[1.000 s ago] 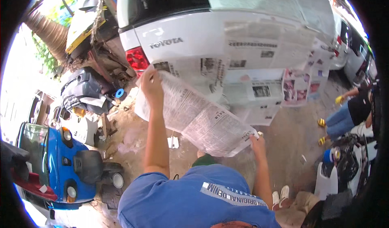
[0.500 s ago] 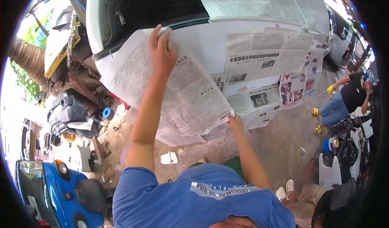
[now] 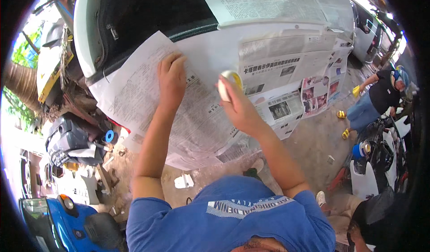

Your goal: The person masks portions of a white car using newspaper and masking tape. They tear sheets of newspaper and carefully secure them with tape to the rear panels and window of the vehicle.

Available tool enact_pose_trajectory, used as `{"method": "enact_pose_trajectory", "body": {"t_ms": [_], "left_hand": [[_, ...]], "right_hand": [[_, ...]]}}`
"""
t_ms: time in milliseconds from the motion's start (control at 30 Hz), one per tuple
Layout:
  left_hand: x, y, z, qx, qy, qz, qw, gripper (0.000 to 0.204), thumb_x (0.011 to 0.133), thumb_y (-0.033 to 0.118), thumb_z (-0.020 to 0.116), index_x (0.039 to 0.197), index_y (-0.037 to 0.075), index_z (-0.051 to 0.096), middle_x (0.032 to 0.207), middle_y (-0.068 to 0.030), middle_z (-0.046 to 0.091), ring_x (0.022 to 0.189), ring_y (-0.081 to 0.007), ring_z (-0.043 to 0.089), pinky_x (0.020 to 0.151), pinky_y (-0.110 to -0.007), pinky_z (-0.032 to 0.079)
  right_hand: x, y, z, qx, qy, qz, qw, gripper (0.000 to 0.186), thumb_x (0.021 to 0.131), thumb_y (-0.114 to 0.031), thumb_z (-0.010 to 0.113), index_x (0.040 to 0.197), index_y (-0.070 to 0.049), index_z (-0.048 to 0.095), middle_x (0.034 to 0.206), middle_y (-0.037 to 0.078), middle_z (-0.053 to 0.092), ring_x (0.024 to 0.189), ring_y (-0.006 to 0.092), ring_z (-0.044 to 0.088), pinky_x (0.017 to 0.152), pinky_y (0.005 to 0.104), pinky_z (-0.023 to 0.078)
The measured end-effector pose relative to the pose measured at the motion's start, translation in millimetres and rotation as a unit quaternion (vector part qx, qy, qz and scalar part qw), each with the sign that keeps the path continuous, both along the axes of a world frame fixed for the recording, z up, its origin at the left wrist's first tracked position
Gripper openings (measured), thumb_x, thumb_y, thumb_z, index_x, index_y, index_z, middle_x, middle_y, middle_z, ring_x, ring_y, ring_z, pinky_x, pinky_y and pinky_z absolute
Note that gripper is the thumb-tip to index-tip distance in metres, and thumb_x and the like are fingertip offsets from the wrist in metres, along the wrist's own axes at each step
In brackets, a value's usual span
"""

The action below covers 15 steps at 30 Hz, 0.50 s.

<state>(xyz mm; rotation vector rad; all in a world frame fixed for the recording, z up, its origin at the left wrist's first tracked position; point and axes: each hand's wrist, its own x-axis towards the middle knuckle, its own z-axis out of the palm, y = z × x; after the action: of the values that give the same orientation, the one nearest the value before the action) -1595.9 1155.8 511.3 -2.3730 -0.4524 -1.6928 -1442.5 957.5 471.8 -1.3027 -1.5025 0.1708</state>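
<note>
Newsprint lies flat under the left hand (image 3: 171,79), whose spread fingers press the newspaper sheet (image 3: 179,113) against the white car's rear (image 3: 210,50). Just beside it, the right hand (image 3: 237,104) grips a roll of masking tape (image 3: 232,83) (pale, held over the same sheet). Beyond both hands, more taped newspapers (image 3: 286,64) cover the car.

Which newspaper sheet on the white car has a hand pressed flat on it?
The large grey-print newspaper sheet at the car's left rear corner: the left hand lies flat on it. The sheets further right, including the colour-photo page, are untouched.
</note>
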Motion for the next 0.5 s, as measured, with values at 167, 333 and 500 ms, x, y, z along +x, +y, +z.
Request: {"method": "enact_pose_trajectory", "body": {"t_ms": [167, 333, 500], "left_hand": [[-14.8, -1.4, 6.7, -0.126, 0.050, -0.103, 0.986, 0.025, 0.089, 0.002, 0.070, 0.113, 0.009, 0.071, 0.116, -0.0092, 0.070, 0.112, -0.0321, 0.060, 0.102, -0.043, 0.044], [-31.1, -12.2, 29.1, -0.157, 0.113, -0.222, 0.956, 0.027, 0.087, 0.009, 0.077, 0.114, 0.010, 0.071, 0.117, -0.0065, 0.072, 0.117, -0.0303, 0.059, 0.106, -0.043, 0.042], [-33.8, -12.9, 34.6, -0.198, 0.123, -0.240, 0.942, 0.032, 0.083, 0.011, 0.082, 0.113, 0.009, 0.071, 0.121, -0.0046, 0.072, 0.122, -0.0289, 0.057, 0.109, -0.043, 0.040]], "right_hand": [[-8.8, 35.3, 21.6, 0.014, 0.074, 0.064, 0.995, 0.053, 0.100, -0.001, 0.054, 0.152, -0.005, 0.043, 0.128, 0.014, 0.067, 0.112, 0.0252, 0.068, 0.097, 0.0370, 0.052], [-13.0, 37.9, 37.9, 0.014, -0.018, 0.019, 1.000, 0.032, 0.098, -0.004, 0.060, 0.130, -0.003, 0.060, 0.119, 0.014, 0.068, 0.107, 0.0279, 0.067, 0.095, 0.0372, 0.051], [-15.3, 42.5, 34.8, 0.021, -0.077, -0.011, 0.997, 0.022, 0.096, -0.005, 0.062, 0.118, -0.003, 0.063, 0.113, 0.014, 0.067, 0.107, 0.0284, 0.066, 0.095, 0.0375, 0.051]]}}
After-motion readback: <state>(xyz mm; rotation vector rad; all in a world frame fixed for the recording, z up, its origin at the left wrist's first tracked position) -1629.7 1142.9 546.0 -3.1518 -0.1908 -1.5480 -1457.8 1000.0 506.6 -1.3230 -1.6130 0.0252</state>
